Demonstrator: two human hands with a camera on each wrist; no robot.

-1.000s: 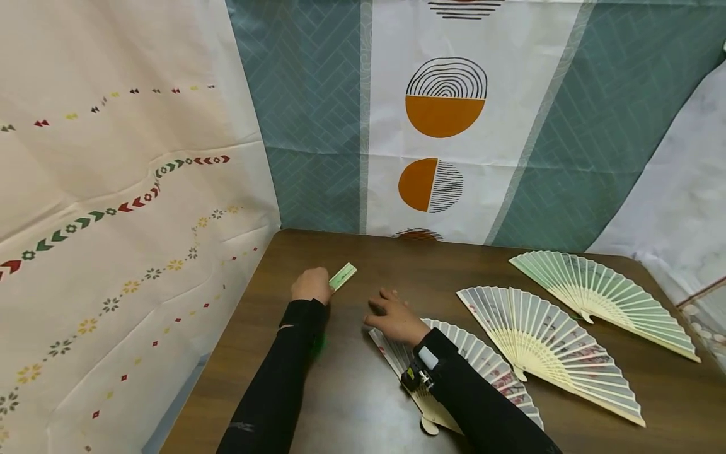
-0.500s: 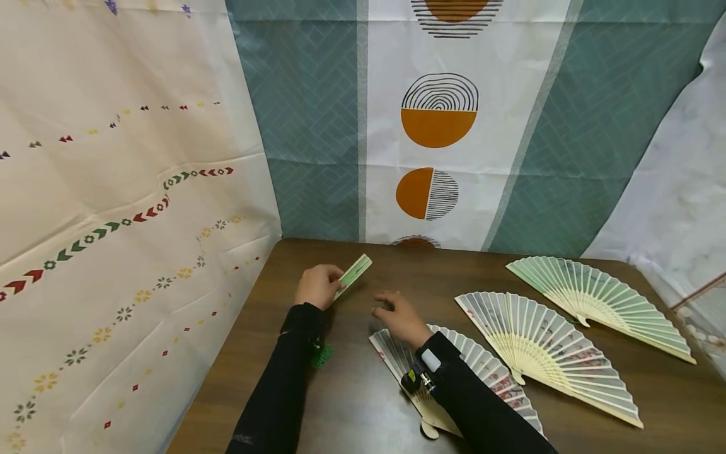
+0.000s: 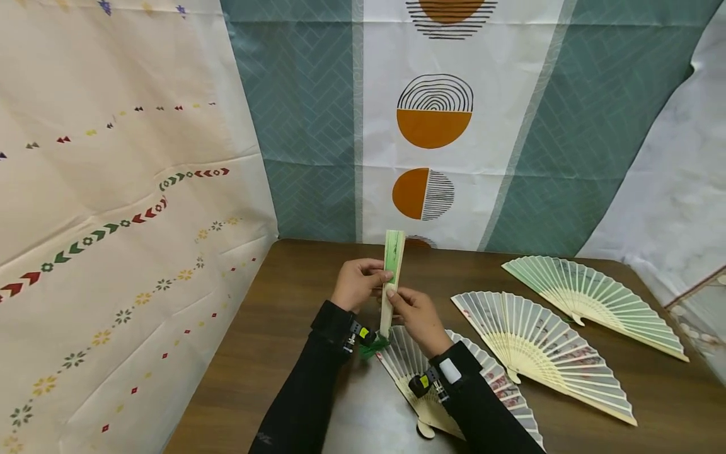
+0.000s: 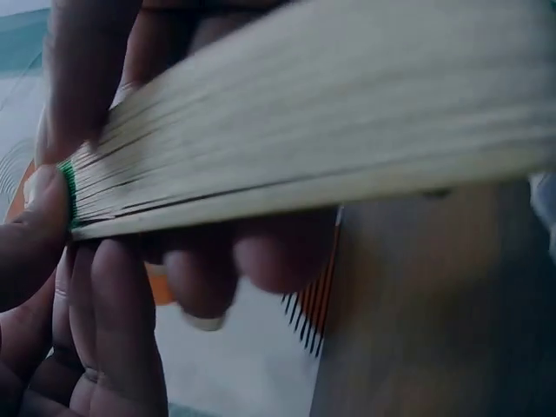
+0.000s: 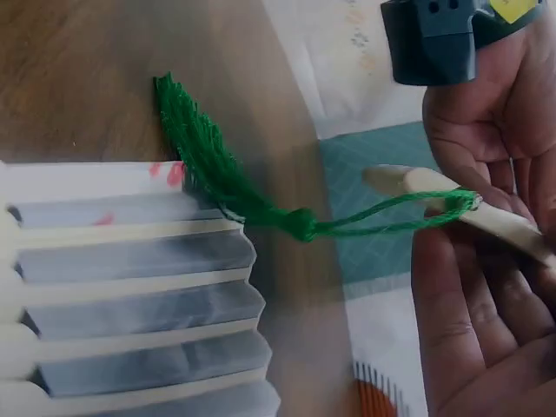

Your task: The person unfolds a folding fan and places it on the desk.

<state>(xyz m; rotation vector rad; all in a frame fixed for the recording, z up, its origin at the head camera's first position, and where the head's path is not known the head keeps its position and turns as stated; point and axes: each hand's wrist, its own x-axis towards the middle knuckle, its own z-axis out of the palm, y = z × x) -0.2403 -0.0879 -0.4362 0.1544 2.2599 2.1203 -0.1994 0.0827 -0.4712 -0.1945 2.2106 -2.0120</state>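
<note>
A folded hand fan, green with pale ribs, stands nearly upright between both hands over the table. My left hand grips it from the left, thumb across its middle. From the right, my right hand pinches it slightly lower. Its closely stacked ribs fill the left wrist view, fingers from both hands around them. A green tassel hangs by a cord loop from the fan's pivot end in the right wrist view. Behind the right forearm lies an open grey fan, partly covered.
To the right, another open grey fan with reddish print lies on the brown table. Beyond it, a light green open fan is spread near the far right corner. Patterned cloths hang behind and left of the table.
My left hand has lifted the folded fan and carried it right, turning it from slanted to nearly upright. My right hand, free before, has come onto it as well.
</note>
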